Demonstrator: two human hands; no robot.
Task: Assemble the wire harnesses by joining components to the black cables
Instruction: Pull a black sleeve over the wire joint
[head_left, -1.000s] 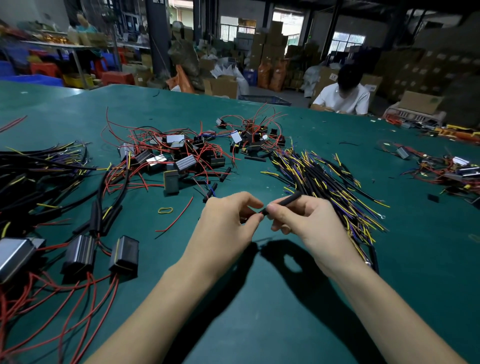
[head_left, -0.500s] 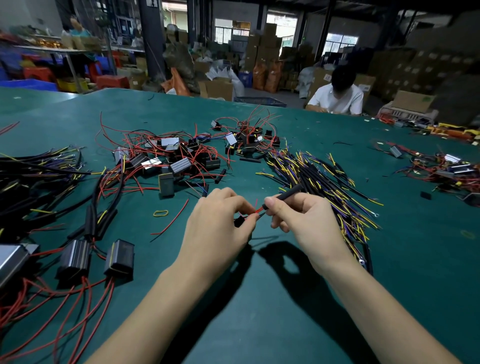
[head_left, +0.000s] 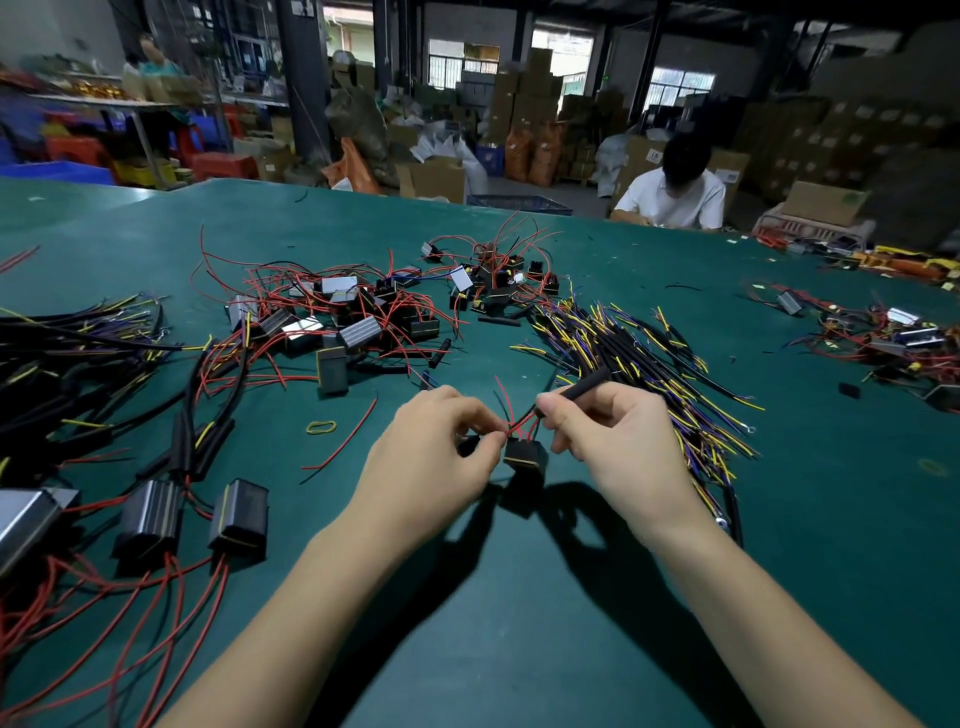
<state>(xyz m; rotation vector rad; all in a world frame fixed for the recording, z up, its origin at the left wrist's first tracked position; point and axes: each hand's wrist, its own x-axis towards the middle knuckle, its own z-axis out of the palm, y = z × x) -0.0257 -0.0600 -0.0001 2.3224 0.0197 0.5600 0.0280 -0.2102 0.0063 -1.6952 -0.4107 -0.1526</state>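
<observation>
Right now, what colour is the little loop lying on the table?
Yellow: the loop, head view.

You have two hands in play, the left hand (head_left: 431, 457) and the right hand (head_left: 618, 441), with one small black component (head_left: 525, 457) between them and one black sleeved cable (head_left: 584, 385) above it. At lower left you can count two finished black boxes (head_left: 197, 519) side by side, and one yellow rubber band (head_left: 321, 427) lies left of centre. One other person (head_left: 675, 192) sits at upper right; the wires in the heaps are too tangled for you to count.
</observation>
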